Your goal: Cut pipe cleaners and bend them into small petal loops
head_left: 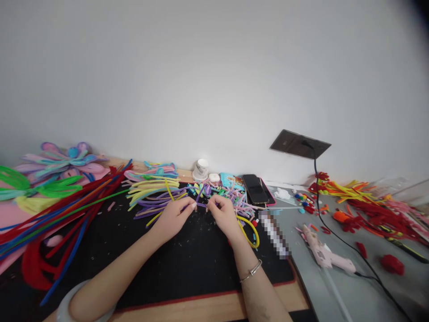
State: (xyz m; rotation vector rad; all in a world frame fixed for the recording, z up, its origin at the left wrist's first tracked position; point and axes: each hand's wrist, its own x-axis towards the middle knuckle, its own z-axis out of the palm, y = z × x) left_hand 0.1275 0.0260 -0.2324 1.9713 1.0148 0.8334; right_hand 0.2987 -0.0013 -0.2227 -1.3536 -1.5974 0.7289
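Observation:
My left hand (174, 218) and my right hand (224, 214) are both over the black mat (187, 264), fingers pinched on a short purple pipe cleaner (200, 205) stretched between them. Just behind the hands lies a heap of cut purple, yellow and pink pipe cleaner pieces (157, 197). A yellow pipe cleaner loop (250, 230) rests by my right wrist. There is a bangle on my left wrist and a thin bracelet on my right wrist.
Long red, blue and green pipe cleaners (67, 214) fan out at left, with finished pipe cleaner flowers (63, 161) behind. Two phones (257, 189) and a small cup (201, 169) stand by the wall. A pink glue gun (323, 255) with a black cord and red-orange pieces (368, 210) lie right.

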